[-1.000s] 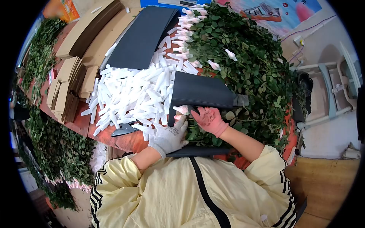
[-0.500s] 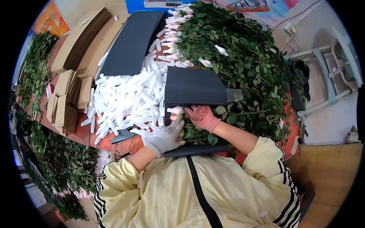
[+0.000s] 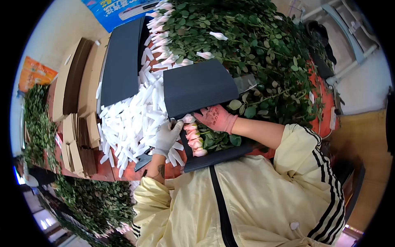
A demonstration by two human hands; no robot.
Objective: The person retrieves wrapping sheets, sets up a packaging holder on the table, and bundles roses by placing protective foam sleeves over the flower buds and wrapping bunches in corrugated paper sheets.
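Observation:
My left hand (image 3: 165,138), in a whitish glove, lies at the edge of a pile of white mesh flower sleeves (image 3: 133,115). Its thumb is apart from the fingers and points at a sleeved rose (image 3: 189,118). Just behind that rose's head, my right hand (image 3: 216,118), in a pink-red glove, has its fingertips closed at the stem, which is hidden. Below lie several bare pink roses (image 3: 194,140) in a row, heads left and leaves right. They rest on a black corrugated sheet (image 3: 218,158), whose raised part (image 3: 199,88) stands behind my hands.
Leafy rose stems (image 3: 242,37) with sleeved heads cover the right and back of the red table (image 3: 108,171). Stacked black sheets (image 3: 121,61) and folded cardboard (image 3: 74,78) stand at left. A dark tool (image 3: 142,160) lies by the sleeves.
My left hand has moved left off the rose row, uncovering the pink heads. My right hand stays by the sleeved rose. The camera view has turned and shifted.

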